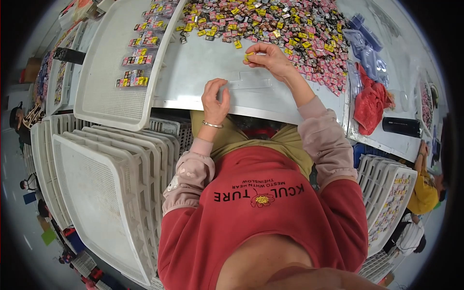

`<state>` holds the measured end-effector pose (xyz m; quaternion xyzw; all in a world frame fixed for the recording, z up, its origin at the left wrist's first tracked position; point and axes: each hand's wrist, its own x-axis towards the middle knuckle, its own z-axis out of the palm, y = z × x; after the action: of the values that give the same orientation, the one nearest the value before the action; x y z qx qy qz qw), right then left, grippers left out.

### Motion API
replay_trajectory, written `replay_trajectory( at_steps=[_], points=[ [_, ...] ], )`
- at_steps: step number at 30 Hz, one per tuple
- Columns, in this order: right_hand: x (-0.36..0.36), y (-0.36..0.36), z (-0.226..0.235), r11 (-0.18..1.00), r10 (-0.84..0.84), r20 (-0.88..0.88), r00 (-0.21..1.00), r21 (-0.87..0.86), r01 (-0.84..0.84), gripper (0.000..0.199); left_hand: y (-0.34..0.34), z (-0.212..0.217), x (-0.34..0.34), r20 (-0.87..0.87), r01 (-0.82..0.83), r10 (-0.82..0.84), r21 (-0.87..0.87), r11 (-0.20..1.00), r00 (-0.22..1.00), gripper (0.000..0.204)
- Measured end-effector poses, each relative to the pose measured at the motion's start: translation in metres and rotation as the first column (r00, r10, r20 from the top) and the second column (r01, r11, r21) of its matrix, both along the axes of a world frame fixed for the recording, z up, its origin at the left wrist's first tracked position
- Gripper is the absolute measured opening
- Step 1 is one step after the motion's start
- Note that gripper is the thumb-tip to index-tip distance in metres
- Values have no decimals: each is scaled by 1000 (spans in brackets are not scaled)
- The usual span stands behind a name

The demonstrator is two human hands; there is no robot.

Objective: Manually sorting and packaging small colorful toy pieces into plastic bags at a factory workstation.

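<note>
My right hand [273, 62] pinches a small yellow block [249, 56] between thumb and fingers, above the work table. Below it lies a narrow clear plastic case [251, 83], flat on the tabletop near the front edge. My left hand [215, 102] is curled at the left end of this case, thumb and fingers around it; the exact grip is partly hidden. Beyond both hands spreads a large heap of small blocks [270, 24] in yellow, pink and black. A single yellow block [238, 44] lies at the heap's near edge.
At left, a white mesh tray [113, 104] holds rows of filled clear cases [137, 60]. Stacked white trays [92, 193] stand below it. On the right lie a red plastic bag [371, 104], bluish clear plastic pieces [369, 53] and a black cylinder [401, 126]. Other people sit at the far right.
</note>
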<state>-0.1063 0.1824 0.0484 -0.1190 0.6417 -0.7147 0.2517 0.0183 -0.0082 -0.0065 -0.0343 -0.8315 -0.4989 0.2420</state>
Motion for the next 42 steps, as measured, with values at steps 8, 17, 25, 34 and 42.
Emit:
replay_trajectory(
  at_steps=[8, 17, 25, 34, 42],
  points=[
    [17, 5, -15, 955, -49, 250, 967, -272, 119, 20, 4, 19, -13, -64, -37, 36, -12, 999, 997, 17],
    [22, 9, -11, 992, -44, 35, 998, 121, 40, 21, -18, 11, -2, -27, -15, 8, -235, 972, 1000, 18],
    [35, -22, -29, 971, -78, -122, 989, 216, 103, 13, -2, 6, 4, -97, 11, -49, -362, 932, 994, 22],
    [56, -40, -46, 806, 84, -779, 621, 419, 417, 9, 2, -2, 1, -76, 13, -50, -425, 905, 996, 22],
    [64, -24, -42, 836, 90, -766, 636, 405, 370, 6, 2, -1, 2, -69, 20, -53, -409, 912, 996, 22]
  ],
)
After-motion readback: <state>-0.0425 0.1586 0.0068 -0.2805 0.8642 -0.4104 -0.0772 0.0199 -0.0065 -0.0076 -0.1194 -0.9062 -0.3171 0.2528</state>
